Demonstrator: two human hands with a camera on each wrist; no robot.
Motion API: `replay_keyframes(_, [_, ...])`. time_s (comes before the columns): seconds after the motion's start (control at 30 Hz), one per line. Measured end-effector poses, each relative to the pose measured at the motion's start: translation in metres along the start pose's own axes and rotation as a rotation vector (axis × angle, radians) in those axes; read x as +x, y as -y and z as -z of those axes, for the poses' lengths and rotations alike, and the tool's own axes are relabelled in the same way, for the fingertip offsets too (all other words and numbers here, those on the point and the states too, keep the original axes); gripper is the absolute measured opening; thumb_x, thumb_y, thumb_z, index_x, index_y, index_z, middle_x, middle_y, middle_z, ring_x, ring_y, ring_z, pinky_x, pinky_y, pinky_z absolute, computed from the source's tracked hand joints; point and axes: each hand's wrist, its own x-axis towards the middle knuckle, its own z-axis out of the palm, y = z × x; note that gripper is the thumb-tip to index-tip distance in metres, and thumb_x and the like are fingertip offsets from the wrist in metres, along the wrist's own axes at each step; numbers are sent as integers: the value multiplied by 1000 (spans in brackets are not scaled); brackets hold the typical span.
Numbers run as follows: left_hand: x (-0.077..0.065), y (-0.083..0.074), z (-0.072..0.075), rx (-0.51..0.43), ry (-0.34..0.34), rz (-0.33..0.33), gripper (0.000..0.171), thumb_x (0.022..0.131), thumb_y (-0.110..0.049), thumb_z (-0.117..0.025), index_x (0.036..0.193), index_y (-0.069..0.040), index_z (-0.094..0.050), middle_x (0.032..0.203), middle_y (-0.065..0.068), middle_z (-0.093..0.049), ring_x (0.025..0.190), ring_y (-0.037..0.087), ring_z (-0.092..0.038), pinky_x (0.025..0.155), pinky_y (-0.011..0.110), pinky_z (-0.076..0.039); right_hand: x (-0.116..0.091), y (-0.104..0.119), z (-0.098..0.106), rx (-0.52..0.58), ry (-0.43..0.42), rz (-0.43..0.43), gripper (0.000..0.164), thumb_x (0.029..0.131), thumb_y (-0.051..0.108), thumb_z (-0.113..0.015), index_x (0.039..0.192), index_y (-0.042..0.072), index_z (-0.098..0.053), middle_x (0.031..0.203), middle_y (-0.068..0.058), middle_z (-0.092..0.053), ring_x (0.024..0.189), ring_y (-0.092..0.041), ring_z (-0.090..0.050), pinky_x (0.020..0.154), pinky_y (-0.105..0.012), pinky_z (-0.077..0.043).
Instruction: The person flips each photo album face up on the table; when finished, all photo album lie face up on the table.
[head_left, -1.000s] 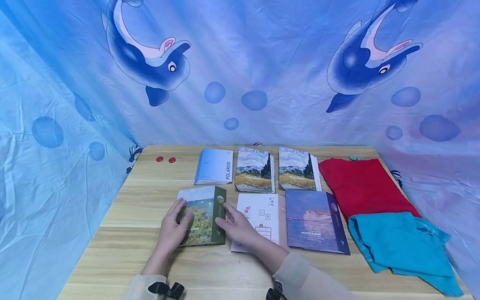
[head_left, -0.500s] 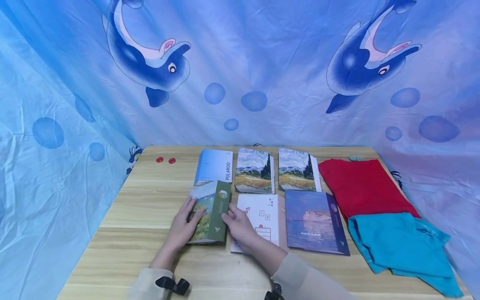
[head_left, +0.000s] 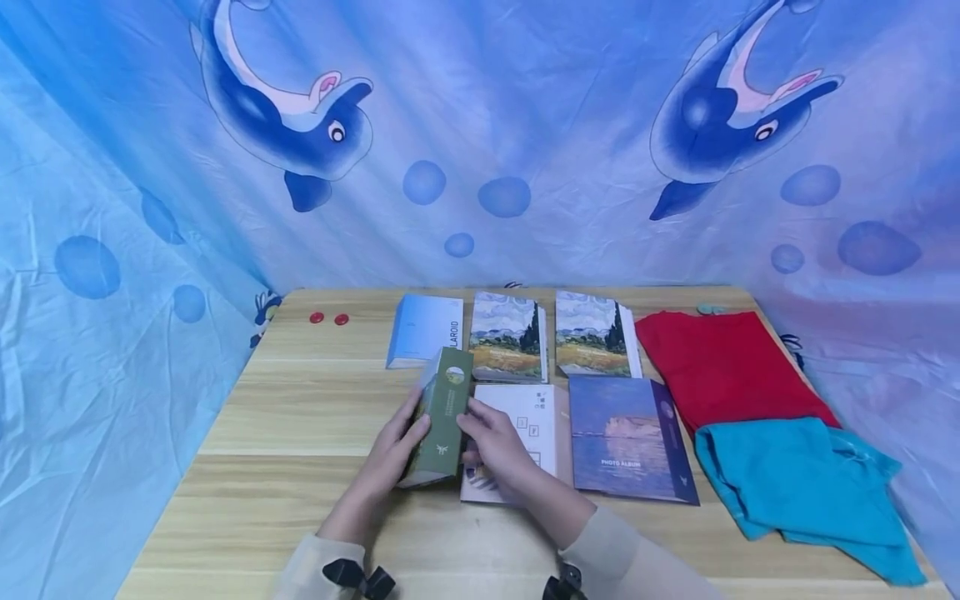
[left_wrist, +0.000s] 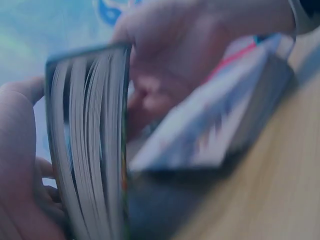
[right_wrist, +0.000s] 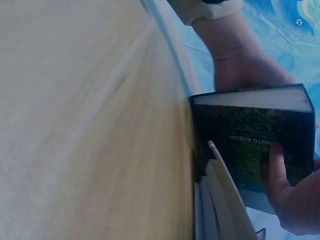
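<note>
A green photo album stands tilted on its edge between my two hands, its spine turned up in the head view. My left hand grips it from the left, thumb by the spine. On the other side my right hand holds it, with the thumb lying on the cover in the right wrist view. Page edges face the camera in the left wrist view. Just right of it lies a white album with small line drawings, partly covered by my right hand.
Behind are a blue Polaroid album and two landscape albums. A purple photo album lies to the right, beside red cloth and teal cloth. Red discs sit at the back left.
The green album has shifted right and been tipped up from lying flat, so its spine now faces upward. My left hand moved right with it; my right hand stays close to its spine side.
</note>
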Motion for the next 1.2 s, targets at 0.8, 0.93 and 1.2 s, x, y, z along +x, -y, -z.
replay_keyframes(0.8, [-25, -42, 26, -109, 27, -69, 68, 105, -15, -56, 163, -10, -20, 166, 19, -18, 135, 43, -46, 100, 35, -50, 15, 10, -17, -111, -32, 26, 59, 92, 27, -77, 141, 5, -53, 127, -16, -56, 101, -23, -64, 86, -45, -59])
replay_keyframes(0.93, [-30, -51, 28, 87, -56, -184, 67, 102, -17, -61, 158, -1, -29, 168, 15, -16, 147, 44, -28, 113, 56, -34, 16, 5, -21, -84, 27, 11, 54, 98, 28, -69, 144, 7, -51, 130, -16, -57, 108, -25, -64, 92, -48, -57])
replay_keyframes(1.2, [-31, -47, 44, 232, -153, -90, 72, 94, -20, -72, 155, 0, -38, 168, 9, -19, 151, 40, -18, 116, 65, -24, 20, -7, -20, -164, 40, -61, 62, 98, 32, -67, 149, 4, -46, 151, -23, -45, 137, -40, -46, 111, -55, -41])
